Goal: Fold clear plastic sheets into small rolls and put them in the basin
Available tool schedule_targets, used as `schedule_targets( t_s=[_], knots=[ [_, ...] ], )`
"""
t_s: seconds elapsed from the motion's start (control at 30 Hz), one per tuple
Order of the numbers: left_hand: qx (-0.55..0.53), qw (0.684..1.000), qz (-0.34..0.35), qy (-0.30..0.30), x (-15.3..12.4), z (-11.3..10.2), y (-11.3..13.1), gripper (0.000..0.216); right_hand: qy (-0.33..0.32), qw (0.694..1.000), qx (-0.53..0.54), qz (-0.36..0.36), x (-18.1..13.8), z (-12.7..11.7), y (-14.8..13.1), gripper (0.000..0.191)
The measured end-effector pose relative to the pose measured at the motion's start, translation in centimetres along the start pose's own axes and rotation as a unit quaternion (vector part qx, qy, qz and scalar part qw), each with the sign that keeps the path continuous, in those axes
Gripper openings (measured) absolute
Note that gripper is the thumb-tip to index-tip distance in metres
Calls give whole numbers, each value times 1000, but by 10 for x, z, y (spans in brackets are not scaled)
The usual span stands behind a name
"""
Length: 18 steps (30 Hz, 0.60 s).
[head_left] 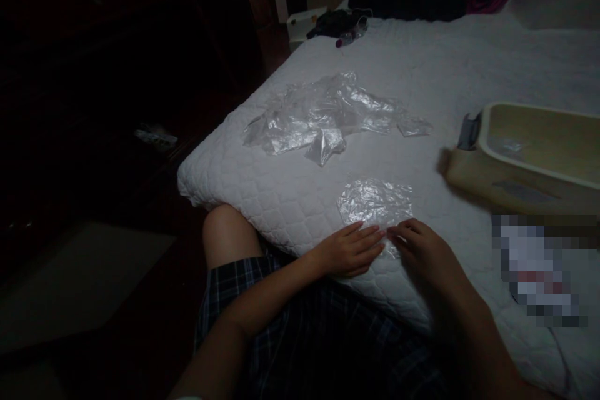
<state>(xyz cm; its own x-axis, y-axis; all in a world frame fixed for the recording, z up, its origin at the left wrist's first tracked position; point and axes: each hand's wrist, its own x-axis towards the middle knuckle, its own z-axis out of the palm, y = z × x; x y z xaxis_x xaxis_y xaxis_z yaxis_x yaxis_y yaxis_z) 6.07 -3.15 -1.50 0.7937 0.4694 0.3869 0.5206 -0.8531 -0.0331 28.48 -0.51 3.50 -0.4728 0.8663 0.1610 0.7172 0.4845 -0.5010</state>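
Observation:
A small crinkled clear plastic bag [375,201] lies flat on the white quilted mattress [469,75] near its front edge. My left hand [349,251] rests flat on the bag's near edge, fingers stretched out together. My right hand [422,250] meets it from the right, its fingertips curled down onto the same edge of the bag. Farther back on the mattress lies a loose heap of several clear plastic bags [323,119].
A beige plastic basin [534,156] with a grey handle sits on the mattress at the right. Dark items and cables [340,25] lie at the far corner, pillows and clothes behind. The mattress corner [187,181] drops to a dark floor at left.

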Motion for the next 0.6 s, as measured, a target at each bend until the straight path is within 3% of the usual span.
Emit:
schedule_targets(
  t_s=[0.13, 0.37, 0.6],
  knots=[
    [-6, 1000, -10, 19, -3, 2, 1, 44, -10, 1000, -18, -11, -1, 1, -1, 27],
    [-9, 1000, -2, 2, -3, 2, 0, 38, -6, 1000, 15, -6, 2, -1, -5, 26],
    [-36, 996, -34, 71, -9, 10, 1, 40, 73, 992, 80, 57, -2, -11, -3, 24]
  ],
)
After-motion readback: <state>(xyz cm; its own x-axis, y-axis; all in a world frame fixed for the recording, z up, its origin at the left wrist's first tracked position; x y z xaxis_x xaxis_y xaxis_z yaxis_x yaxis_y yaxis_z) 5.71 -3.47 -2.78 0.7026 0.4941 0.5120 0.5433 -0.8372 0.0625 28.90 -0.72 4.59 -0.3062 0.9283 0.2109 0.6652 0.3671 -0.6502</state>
